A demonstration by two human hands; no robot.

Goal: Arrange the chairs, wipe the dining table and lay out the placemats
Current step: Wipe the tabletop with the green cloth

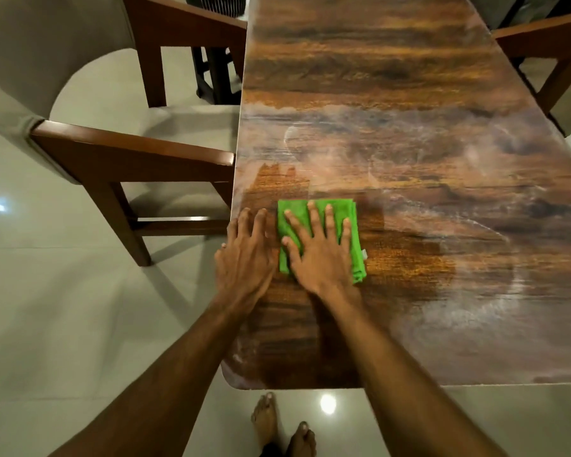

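A folded green cloth (351, 222) lies flat on the wooden dining table (393, 94), near its left edge. My right hand (320, 249) presses down on the cloth with fingers spread. My left hand (244, 255) rests flat on the bare tabletop just left of the cloth, at the table's edge, holding nothing. A dark, clean strip runs from the near edge up to the cloth; a pale hazy film with swirl marks covers the table to the right and beyond. No placemats are in view.
An armchair (129, 153) with wooden arms and a beige seat stands against the table's left side. Another chair's wooden arm (541, 37) shows at the far right. A dark chair base (215, 74) stands at the back. My bare feet (284, 427) are on the glossy tile floor.
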